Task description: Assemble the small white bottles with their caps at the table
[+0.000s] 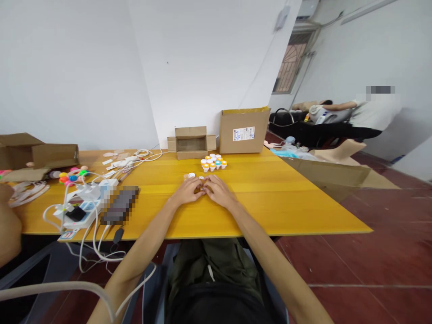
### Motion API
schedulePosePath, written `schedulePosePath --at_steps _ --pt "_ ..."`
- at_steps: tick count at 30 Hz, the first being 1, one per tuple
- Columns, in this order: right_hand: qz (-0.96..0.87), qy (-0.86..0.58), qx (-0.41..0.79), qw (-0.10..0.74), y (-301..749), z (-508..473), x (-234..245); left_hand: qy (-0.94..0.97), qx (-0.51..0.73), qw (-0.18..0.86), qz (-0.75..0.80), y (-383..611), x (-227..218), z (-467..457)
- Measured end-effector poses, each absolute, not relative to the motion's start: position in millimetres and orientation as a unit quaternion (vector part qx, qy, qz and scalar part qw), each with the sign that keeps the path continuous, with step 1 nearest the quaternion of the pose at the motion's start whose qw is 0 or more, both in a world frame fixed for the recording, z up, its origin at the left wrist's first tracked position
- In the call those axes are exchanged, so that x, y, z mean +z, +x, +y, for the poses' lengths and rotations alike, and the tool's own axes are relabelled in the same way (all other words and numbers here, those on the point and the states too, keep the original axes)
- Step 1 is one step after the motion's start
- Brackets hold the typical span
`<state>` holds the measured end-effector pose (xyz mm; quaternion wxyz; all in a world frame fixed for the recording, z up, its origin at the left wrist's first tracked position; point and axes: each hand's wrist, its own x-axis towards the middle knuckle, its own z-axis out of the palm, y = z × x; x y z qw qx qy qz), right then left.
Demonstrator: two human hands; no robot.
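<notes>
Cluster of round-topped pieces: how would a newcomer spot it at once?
On the yellow table, find the small open box beside the taller labelled box. The cluster sits in front of it, slightly right. Unlike the loose white piece by the left hand, it packs many pieces together, showing white, orange and blue.

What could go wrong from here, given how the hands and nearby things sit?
The left hand and right hand nearly meet just short of the clustered small pieces, so a slip might scatter them. The small white piece by the left hand could get knocked aside. A white cord passes across the left forearm and might snag if that arm moves.
</notes>
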<state>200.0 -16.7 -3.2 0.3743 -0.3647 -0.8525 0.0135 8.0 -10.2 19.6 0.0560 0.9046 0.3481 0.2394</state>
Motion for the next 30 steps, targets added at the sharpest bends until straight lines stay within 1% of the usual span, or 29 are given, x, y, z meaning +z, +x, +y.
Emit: schedulePosePath --at_steps 5,13,20,24,30 --pt "-0.852 -0.368 0.010 0.373 199.8 -16.4 -3.5 0.904 0.239 0.049 0.350 8.4 19.2 -9.9" --pt "-0.838 -0.371 -0.003 0.399 198.7 -16.1 -3.5 0.905 0.241 0.048 0.347 8.2 20.9 -11.2" --pt "-0.805 -0.404 -0.002 0.434 201.0 -11.2 -5.8 0.896 0.273 0.068 0.343 8.9 20.3 -11.1" --pt "-0.791 -0.436 0.028 0.430 202.1 -9.1 -7.2 0.898 0.282 0.081 0.329 9.2 18.0 -7.7" --pt "-0.793 -0.435 0.115 0.411 201.7 -6.4 -10.5 0.904 0.289 0.083 0.304 8.6 13.3 -1.9"
